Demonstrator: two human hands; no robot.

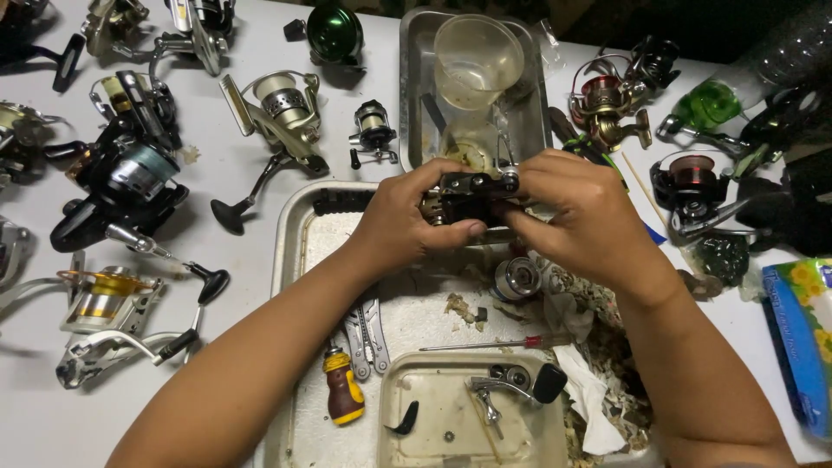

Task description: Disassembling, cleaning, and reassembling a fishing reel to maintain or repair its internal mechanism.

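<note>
Mid-strip: left hand (399,221) and right hand (582,217) both grip the black reel body (464,201); freeing small parts likely needs steady support

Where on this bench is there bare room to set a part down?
Bare white table lies between the big tray's left rim and the gold reel. The small dish holds little. Both hands grip the reel body; the tray's right side is crowded.
</note>
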